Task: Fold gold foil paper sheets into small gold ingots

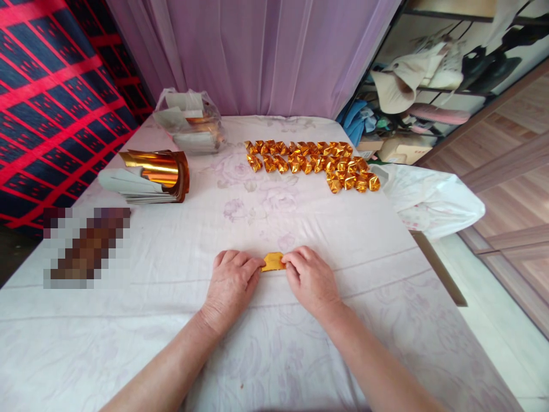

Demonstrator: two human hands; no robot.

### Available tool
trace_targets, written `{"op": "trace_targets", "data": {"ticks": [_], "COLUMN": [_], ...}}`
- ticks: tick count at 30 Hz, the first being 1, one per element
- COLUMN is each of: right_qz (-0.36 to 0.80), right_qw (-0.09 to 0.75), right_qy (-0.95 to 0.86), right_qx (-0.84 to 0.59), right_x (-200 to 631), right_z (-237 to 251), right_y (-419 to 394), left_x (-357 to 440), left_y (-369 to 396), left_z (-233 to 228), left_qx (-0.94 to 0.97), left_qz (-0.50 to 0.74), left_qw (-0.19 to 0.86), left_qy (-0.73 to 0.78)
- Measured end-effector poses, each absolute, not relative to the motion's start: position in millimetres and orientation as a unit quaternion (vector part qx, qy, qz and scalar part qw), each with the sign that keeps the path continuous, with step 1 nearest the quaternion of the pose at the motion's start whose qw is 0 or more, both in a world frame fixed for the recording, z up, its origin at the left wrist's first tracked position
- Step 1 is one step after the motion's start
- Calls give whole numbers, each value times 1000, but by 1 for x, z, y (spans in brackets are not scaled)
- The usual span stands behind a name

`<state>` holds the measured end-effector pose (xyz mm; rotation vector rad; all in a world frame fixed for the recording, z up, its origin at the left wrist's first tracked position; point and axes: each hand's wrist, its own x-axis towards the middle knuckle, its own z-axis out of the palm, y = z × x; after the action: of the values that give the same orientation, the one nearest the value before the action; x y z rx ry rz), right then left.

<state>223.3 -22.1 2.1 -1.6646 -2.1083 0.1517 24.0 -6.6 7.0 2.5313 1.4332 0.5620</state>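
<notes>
**Gold paper pinched between both hands**

Pinched from both ends: small folded gold paper (273, 261), pressed flat on the white flowered tablecloth (171, 274) near the front middle of the table. Left hand (231, 283) closed on its left end, fingertips curled down; right hand (309, 278) closed on its right end, knuckles up. Only the middle of the paper showing between the fingers.

Farther back, right of centre: rows of finished gold folded pieces (313, 163), tightly grouped. Back left: curled stack of gold foil sheets (150, 174), and behind it a clear plastic bag of sheets (189, 120). Off the right edge: white plastic bag (429, 197).
</notes>
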Motion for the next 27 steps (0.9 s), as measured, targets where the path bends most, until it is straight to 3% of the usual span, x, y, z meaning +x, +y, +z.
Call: {"op": "trace_targets", "data": {"ticks": [14,27], "right_qz": [5,73], "right_qw": [200,233], "right_qy": [-718,-716], "right_qx": [-667,-654], "right_x": [202,229], "right_z": [4,-1], "right_y": [-17,-21], "left_x": [25,24], "left_y": [-6,-7], "left_z": [7,4], "left_qx": [845,841], "left_qz": [175,201], "left_qw": [98,98], "left_qy": [497,492]}}
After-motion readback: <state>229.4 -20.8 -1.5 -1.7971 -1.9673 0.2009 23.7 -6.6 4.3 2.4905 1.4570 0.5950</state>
